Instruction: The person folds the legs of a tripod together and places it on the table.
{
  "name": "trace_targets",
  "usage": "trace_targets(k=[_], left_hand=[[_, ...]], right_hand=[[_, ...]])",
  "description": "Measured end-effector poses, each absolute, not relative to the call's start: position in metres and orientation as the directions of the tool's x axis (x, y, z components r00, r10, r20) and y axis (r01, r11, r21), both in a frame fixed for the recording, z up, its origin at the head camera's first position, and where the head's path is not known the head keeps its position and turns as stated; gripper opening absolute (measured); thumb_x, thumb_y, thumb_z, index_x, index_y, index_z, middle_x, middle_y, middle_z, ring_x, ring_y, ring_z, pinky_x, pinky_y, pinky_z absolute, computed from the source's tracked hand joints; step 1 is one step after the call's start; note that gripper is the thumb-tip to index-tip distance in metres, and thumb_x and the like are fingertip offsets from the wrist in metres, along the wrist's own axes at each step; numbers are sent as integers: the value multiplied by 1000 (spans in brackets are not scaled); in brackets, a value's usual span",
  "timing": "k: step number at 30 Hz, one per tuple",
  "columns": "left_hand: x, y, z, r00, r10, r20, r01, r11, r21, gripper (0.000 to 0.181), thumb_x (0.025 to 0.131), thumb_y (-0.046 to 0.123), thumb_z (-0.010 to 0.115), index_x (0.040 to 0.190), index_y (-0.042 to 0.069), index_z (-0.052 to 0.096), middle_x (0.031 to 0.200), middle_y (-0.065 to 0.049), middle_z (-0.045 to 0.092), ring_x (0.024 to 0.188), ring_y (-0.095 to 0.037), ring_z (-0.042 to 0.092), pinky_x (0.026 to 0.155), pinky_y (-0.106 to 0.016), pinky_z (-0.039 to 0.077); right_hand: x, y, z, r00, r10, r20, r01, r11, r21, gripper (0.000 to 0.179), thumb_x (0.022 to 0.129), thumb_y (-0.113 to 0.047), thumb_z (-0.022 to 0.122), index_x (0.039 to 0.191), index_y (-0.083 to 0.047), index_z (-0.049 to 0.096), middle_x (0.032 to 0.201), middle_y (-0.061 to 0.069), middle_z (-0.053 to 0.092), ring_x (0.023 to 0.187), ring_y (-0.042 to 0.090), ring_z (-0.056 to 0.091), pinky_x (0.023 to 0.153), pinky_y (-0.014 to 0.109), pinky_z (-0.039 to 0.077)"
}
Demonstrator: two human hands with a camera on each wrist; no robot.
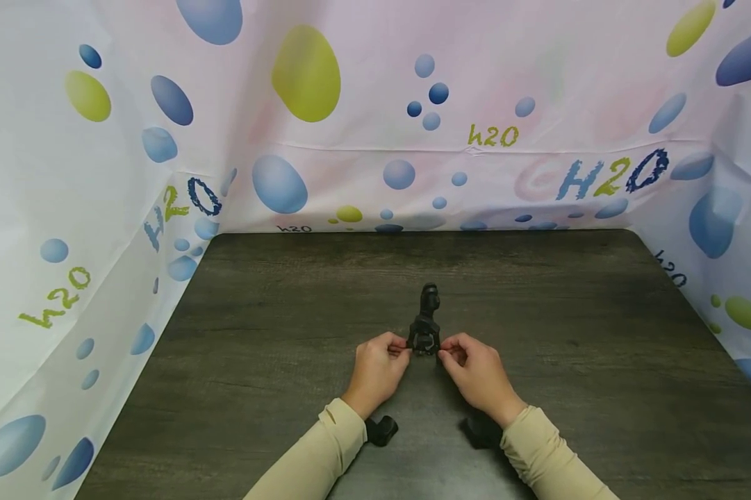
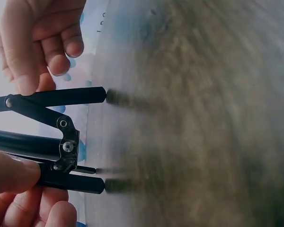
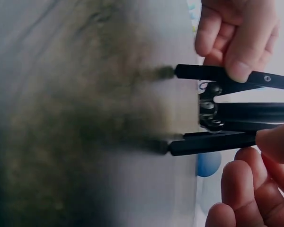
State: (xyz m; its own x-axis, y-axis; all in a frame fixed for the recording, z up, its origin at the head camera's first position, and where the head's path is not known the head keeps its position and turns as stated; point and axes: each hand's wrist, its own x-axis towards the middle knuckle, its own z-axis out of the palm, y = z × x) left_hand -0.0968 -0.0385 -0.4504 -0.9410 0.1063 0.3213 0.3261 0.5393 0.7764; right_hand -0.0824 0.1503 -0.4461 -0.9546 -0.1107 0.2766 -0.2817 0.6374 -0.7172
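Tripod [image 1: 424,323], black, stands mid-worktop [image 1: 256,326], between both hands, in the head view. I read the left hand [image 1: 377,371] pinching the left leg and the right hand [image 1: 481,375] pinching the right leg; neither is spread wide. A printed sheet [image 1: 306,187] rises beyond the far edge.

In the left wrist view, the left hand's thumb and curled fingers hold the left leg [image 2: 78,183]. The right hand's thumb tip bears on the right leg [image 2: 68,97], just beside a rivet. A hub bracket [image 2: 73,137] sits at the foot of the central post [image 2: 28,144], with a brace running to the right leg. The leg tips appear to meet the worktop. Caution: in my judgement, uneven pull by one hand could drag a foot across that smooth surface and tip the tripod.

In the right wrist view, I confirm the same two pinches, with the legs apart on either side of the post. A slim third leg seems to show behind the right leg, mostly hidden; I cannot tell how it is seated. Caution: a thumb left near a rivet could be nipped if the linkage folds; excess sideways force could strain the rivets.
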Motion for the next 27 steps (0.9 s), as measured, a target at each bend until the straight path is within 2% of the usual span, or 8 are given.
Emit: trace_targets(k=[8, 18, 27], left_hand=[[-98, -38, -449, -949, 92, 301, 302, 532, 791, 7, 83, -1, 77, 84, 3, 72, 80, -6, 72, 71, -15, 70, 62, -22, 55], [-97, -38, -448, -953, 87, 289, 289, 540, 791, 5, 84, -1, 76, 84, 2, 72, 80, -7, 73, 71, -16, 70, 61, -23, 55], [-97, -38, -448, -960, 79, 270, 267, 558, 786, 5, 85, 1, 76, 84, 3, 72, 79, -6, 72, 71, -15, 70, 61, -23, 55]], right_hand=[[-84, 150, -454, -932, -121, 342, -328, 686, -650, 10, 87, -3, 77, 87, -11, 71, 74, -7, 64, 64, 8, 59, 59, 30, 50], [-84, 147, -452, -931, -104, 349, -317, 700, -640, 6, 86, -6, 79, 87, -8, 73, 77, -4, 69, 68, 12, 66, 62, 33, 54], [-85, 145, -451, -935, -102, 340, -310, 702, -641, 4, 87, -7, 78, 87, -7, 73, 77, -3, 70, 68, 12, 66, 62, 33, 54]])
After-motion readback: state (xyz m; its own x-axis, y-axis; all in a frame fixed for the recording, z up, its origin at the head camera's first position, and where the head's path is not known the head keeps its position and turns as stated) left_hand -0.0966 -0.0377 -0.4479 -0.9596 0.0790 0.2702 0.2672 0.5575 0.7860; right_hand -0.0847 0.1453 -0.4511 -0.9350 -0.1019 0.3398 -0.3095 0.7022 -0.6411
